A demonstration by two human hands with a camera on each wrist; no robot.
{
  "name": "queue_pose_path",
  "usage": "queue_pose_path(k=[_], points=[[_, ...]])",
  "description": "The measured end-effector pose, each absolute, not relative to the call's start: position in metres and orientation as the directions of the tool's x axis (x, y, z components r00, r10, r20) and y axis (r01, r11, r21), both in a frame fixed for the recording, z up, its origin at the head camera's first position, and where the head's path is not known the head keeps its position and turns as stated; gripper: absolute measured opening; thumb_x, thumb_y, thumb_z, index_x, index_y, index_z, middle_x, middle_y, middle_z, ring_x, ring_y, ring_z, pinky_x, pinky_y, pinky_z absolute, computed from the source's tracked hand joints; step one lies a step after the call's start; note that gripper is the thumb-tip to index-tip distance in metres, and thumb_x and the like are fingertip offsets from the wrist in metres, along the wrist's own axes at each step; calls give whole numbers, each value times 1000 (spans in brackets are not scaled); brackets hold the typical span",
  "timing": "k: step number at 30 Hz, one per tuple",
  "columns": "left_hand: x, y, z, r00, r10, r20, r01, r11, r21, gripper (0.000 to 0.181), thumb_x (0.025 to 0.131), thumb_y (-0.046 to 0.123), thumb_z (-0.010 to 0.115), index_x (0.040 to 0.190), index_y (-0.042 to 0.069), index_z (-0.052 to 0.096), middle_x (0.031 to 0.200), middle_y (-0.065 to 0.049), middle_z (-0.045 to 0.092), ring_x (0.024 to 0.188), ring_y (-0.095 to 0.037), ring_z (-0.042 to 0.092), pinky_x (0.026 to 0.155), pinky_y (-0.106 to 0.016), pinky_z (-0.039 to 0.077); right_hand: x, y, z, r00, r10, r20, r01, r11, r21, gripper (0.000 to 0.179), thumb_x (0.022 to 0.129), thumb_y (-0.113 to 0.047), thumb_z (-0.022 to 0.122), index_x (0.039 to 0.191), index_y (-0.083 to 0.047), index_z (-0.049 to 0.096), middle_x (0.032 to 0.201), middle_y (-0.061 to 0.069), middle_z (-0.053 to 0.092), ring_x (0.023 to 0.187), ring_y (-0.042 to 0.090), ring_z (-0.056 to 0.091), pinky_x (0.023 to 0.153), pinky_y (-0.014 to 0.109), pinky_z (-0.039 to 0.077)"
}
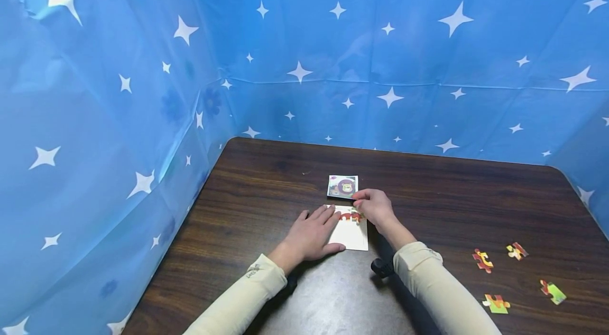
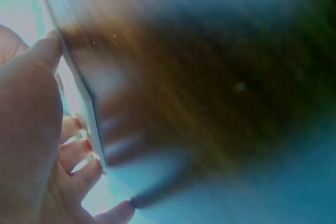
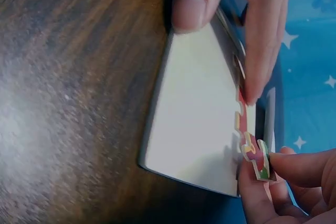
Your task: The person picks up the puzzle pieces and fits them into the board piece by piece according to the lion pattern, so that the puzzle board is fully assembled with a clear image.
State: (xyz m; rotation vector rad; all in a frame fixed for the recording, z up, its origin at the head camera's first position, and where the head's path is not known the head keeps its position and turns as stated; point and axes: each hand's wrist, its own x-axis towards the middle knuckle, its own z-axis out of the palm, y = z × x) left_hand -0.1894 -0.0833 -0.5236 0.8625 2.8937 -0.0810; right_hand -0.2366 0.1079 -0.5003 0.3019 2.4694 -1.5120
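Cream sleeves point(image 1: 442, 285) reach in from the near edge of a dark wood-grain table point(image 1: 428, 182), where a person bends to a jigsaw puzzle. At left, the left hand point(image 1: 311, 233) lies with fingers spread over the left side of a white board point(image 1: 349, 239), its thumb set apart at the near corner. Across from it, the right hand point(image 1: 377, 211) pinches a red, yellow and green puzzle piece point(image 3: 257, 158) between thumb and fingers at the board's far right corner, beside a row of red pieces point(image 1: 349, 216) along the far edge. Just beyond the board lies a lion picture point(image 1: 342, 186), close to the right fingertips; whether they touch it, one cannot tell. Well apart, on the table's right side, four loose jigsaw pieces point(image 1: 496, 304) lie scattered. Behind hangs a blue backdrop point(image 1: 414, 55) dotted with white stars.
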Motion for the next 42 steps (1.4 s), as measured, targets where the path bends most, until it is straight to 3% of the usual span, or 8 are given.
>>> queue_pose_path(k=[10,15,19,23,30,42], points=[[-189,-80,-522,-833,537,-129,544,839,-19,82,96,74,40,159,21,34,166,-2,33,153,-21,32,115,-55,38,-232,102,-503,-985,95,-141,169,622,-765,18,90,0,63,101,-6,77,92,8,76,85,20,63,69,25,41],[-187,-80,-523,-832,541,-127,547,837,-16,82,96,73,42,159,21,35,165,-2,35,152,-22,33,115,-54,38,-228,102,-504,-993,83,-87,120,663,-739,18,90,-2,63,101,-7,76,88,7,74,83,23,64,71,30,43],[-187,-81,-524,-831,542,-126,548,836,-16,82,96,73,42,159,21,35,165,-2,35,152,-21,33,115,-54,38,-227,105,-502,-994,96,-45,97,662,-743,19,93,-5,61,104,-7,76,94,9,75,88,25,65,79,38,48],[-187,-81,-523,-832,541,-125,547,837,-14,81,96,73,43,158,21,36,165,-2,34,152,-22,33,115,-55,38,-227,110,-498,-993,107,-44,103,643,-759,22,97,-9,57,108,-6,76,100,11,75,91,26,65,81,41,48],[-188,-82,-520,-832,538,-139,542,840,5,82,96,72,44,159,22,34,166,-2,33,153,-22,32,116,-56,36,-226,116,-499,-992,79,-101,129,657,-743,24,98,-13,55,107,-8,76,95,7,74,84,21,61,73,31,44],[-193,-75,-516,-809,564,-165,579,813,-63,77,97,73,41,162,43,15,160,-6,37,145,-27,40,106,-57,44,-227,119,-502,-995,35,-94,91,712,-696,23,99,-15,55,104,-10,77,99,6,75,88,23,63,81,39,47]])
